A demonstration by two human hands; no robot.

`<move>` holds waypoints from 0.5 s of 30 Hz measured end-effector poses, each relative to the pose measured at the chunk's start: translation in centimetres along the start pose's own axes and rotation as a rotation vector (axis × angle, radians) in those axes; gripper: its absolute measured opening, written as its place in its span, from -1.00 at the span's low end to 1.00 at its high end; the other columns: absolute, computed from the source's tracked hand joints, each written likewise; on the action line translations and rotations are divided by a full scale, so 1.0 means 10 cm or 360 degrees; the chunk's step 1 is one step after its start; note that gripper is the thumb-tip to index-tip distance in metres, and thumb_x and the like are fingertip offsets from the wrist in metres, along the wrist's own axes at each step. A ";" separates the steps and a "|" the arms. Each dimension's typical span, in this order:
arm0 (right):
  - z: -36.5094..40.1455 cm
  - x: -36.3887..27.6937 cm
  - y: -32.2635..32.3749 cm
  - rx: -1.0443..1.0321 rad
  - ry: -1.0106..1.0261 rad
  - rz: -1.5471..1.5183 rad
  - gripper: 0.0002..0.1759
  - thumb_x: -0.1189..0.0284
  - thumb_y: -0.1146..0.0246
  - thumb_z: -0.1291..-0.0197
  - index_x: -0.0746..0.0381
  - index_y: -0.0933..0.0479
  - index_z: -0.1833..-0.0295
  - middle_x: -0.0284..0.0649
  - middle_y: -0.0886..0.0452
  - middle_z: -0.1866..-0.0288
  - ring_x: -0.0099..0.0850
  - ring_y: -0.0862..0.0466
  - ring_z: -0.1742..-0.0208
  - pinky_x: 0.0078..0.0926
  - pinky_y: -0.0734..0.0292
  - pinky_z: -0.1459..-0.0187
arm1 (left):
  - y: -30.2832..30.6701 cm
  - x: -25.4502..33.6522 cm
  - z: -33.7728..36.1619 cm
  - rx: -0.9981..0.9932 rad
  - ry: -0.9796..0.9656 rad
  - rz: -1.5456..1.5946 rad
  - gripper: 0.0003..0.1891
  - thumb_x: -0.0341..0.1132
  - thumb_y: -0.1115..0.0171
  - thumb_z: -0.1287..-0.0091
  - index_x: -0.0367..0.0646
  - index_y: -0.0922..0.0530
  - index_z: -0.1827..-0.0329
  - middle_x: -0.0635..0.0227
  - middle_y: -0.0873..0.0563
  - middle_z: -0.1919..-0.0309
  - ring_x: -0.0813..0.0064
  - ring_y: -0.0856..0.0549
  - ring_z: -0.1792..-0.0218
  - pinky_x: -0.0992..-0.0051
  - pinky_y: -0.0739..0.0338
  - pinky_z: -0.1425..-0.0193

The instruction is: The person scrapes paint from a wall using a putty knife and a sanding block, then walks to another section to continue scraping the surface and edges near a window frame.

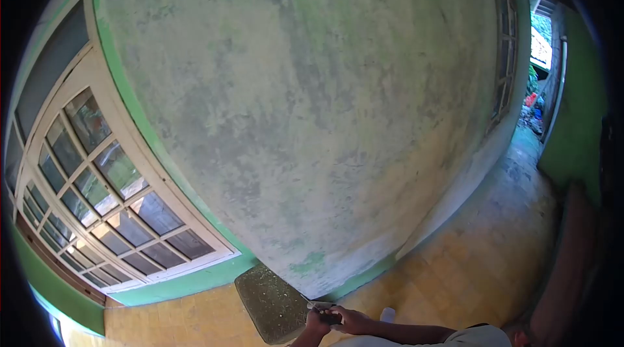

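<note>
Low in the view, my left hand [316, 322] and my right hand [352, 321] are close together in front of my body. Fingers of both are closed around a small dark object [330, 318], too small and shaded to name. A thin pale piece [313, 306] sticks out at its upper left, beside my left hand. Just beyond the hands, a brown, speckled, flat-topped slab [270, 295] stands against the wall corner. To the right of my right hand, behind the forearm, is a whitish translucent cup or bottle [388, 314], partly hidden.
A worn, grey-green plastered wall [312, 119] fills the middle. On the left is a white-framed paned window or door [104, 191]. Yellowish tiles [175, 321] cover the floor. At right, a passage [513, 178] leads outside past a green wall [578, 100].
</note>
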State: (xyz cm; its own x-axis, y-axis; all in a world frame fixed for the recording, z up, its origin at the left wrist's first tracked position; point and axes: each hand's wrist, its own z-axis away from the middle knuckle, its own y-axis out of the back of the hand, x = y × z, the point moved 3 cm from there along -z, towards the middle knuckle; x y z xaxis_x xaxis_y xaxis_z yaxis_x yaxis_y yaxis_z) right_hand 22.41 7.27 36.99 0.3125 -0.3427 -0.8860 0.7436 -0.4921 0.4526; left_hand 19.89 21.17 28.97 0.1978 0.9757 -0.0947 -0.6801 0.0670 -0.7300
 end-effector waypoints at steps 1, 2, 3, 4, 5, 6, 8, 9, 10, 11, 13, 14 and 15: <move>0.04 0.12 -0.01 0.0050 -0.0039 -0.0020 -0.32 0.21 -0.26 -0.13 0.22 -0.17 -0.28 -0.10 -0.53 -0.14 -0.16 -0.64 0.07 -0.27 -0.54 0.08 | 0.00 -0.05 -0.07 0.0017 0.0031 -0.0044 -0.63 0.00 0.17 -0.43 -0.15 -0.38 0.22 0.32 -0.48 0.48 0.45 -0.47 0.52 0.28 -0.47 0.27; 0.08 0.24 0.00 0.0097 -0.0054 -0.0042 -0.32 0.21 -0.26 -0.13 0.22 -0.17 -0.28 -0.10 -0.53 -0.14 -0.16 -0.64 0.07 -0.27 -0.54 0.08 | -0.01 -0.10 -0.15 0.0032 -0.0070 -0.0199 -0.68 -0.06 0.16 -0.42 -0.14 -0.39 0.18 0.28 -0.50 0.40 0.37 -0.51 0.38 0.18 -0.45 0.18; 0.13 0.36 0.06 0.0232 0.0003 -0.0148 -0.33 0.22 -0.25 -0.13 0.20 -0.17 -0.29 -0.07 -0.55 -0.09 -0.16 -0.64 0.08 -0.27 -0.53 0.07 | -0.08 -0.16 -0.25 0.0049 -0.0151 -0.0398 -0.72 -0.11 0.16 -0.42 -0.13 -0.40 0.15 0.24 -0.52 0.32 0.30 -0.54 0.24 0.08 -0.43 0.08; 0.17 0.42 0.13 0.0325 0.0072 -0.0224 -0.33 0.23 -0.24 -0.13 0.19 -0.17 -0.30 -0.05 -0.57 -0.05 -0.15 -0.64 0.10 -0.28 -0.52 0.07 | -0.02 -0.17 -0.40 0.0055 -0.0127 -0.0439 -0.72 -0.11 0.16 -0.42 -0.13 -0.40 0.15 0.24 -0.52 0.32 0.30 -0.54 0.24 0.08 -0.43 0.08; 0.22 0.42 0.25 0.0369 0.0060 -0.0227 -0.33 0.23 -0.24 -0.13 0.19 -0.17 -0.30 -0.05 -0.57 -0.05 -0.15 -0.64 0.10 -0.28 -0.52 0.07 | 0.12 -0.13 -0.66 -0.0005 -0.0258 -0.0610 -0.75 -0.12 0.12 -0.40 -0.10 -0.40 0.17 0.29 -0.51 0.30 0.32 -0.54 0.23 0.10 -0.41 0.07; 0.28 0.40 0.40 0.0329 -0.0086 -0.0248 -0.37 0.23 -0.23 -0.13 0.19 -0.21 -0.28 -0.03 -0.59 0.03 -0.15 -0.64 0.13 -0.27 -0.52 0.09 | 0.15 -0.15 -0.85 -0.0076 -0.0387 -0.0772 -0.79 -0.13 0.08 -0.38 -0.06 -0.40 0.20 0.34 -0.51 0.28 0.35 -0.53 0.23 0.13 -0.40 0.07; 0.42 0.42 0.74 0.0324 -0.0247 -0.0263 -0.40 0.24 -0.22 -0.13 0.18 -0.25 -0.26 -0.02 -0.61 0.11 -0.15 -0.65 0.16 -0.27 -0.51 0.11 | 0.03 -0.30 -0.97 -0.0017 -0.0385 -0.1067 -0.81 -0.14 0.03 -0.37 -0.05 -0.39 0.20 0.38 -0.50 0.28 0.37 -0.52 0.24 0.17 -0.39 0.09; 0.49 0.44 0.92 0.0427 -0.0259 -0.0341 -0.45 0.25 -0.22 -0.13 0.18 -0.31 -0.22 -0.04 -0.61 0.20 -0.19 -0.64 0.21 -0.29 -0.51 0.15 | -0.03 -0.33 -1.05 0.0054 -0.0423 -0.1338 -0.83 -0.15 -0.02 -0.35 -0.03 -0.38 0.21 0.42 -0.48 0.28 0.39 -0.51 0.25 0.21 -0.39 0.11; 0.55 0.49 1.08 0.0528 -0.0265 -0.0421 -0.50 0.26 -0.21 -0.13 0.19 -0.36 -0.18 -0.06 -0.61 0.29 -0.24 -0.64 0.27 -0.31 -0.50 0.19 | -0.06 -0.38 -1.16 0.0288 -0.0223 -0.0891 -0.82 -0.13 -0.08 -0.33 0.00 -0.37 0.18 0.43 -0.47 0.30 0.40 -0.50 0.30 0.26 -0.42 0.24; 0.61 0.58 1.23 0.0559 -0.0270 -0.0420 -0.50 0.26 -0.21 -0.13 0.19 -0.36 -0.18 -0.06 -0.61 0.29 -0.24 -0.64 0.27 -0.31 -0.50 0.19 | -0.12 -0.48 -1.26 0.0276 -0.0206 -0.0915 -0.82 -0.13 -0.08 -0.33 0.00 -0.37 0.18 0.43 -0.47 0.30 0.40 -0.50 0.30 0.26 -0.42 0.24; 0.77 0.79 1.53 0.0750 -0.0245 -0.0579 -0.52 0.33 -0.21 -0.15 0.22 -0.35 -0.18 -0.27 -0.54 0.36 -0.54 -0.52 0.41 -0.50 -0.45 0.33 | -0.46 -0.73 -1.20 0.0465 -0.0468 -0.1215 -0.81 -0.11 -0.07 -0.35 0.01 -0.37 0.19 0.42 -0.46 0.39 0.45 -0.41 0.42 0.36 -0.33 0.35; 0.88 0.88 1.69 0.0884 -0.0254 -0.0574 -0.55 0.34 -0.24 -0.14 0.21 -0.39 -0.15 -0.32 -0.53 0.37 -0.58 -0.50 0.41 -0.56 -0.43 0.31 | -0.51 -0.79 -1.31 0.0639 -0.0525 -0.1330 -0.76 -0.06 -0.14 -0.31 0.04 -0.38 0.16 0.43 -0.45 0.36 0.46 -0.43 0.38 0.30 -0.36 0.31; 0.97 0.97 1.84 0.0916 -0.0263 -0.0587 -0.55 0.34 -0.24 -0.14 0.21 -0.39 -0.15 -0.32 -0.53 0.37 -0.58 -0.50 0.41 -0.56 -0.43 0.31 | -0.59 -0.86 -1.42 0.0636 -0.0510 -0.1363 -0.76 -0.06 -0.14 -0.31 0.04 -0.38 0.16 0.43 -0.45 0.36 0.46 -0.43 0.38 0.30 -0.36 0.31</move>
State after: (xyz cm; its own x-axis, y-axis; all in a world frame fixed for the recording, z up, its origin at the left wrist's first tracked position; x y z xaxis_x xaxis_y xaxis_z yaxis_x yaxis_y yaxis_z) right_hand 33.35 -12.87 37.70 -0.0279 -0.1667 -0.9856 0.3388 -0.9292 0.1475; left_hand 32.20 9.44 24.50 0.5730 0.5718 0.5872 -0.5966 0.7822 -0.1796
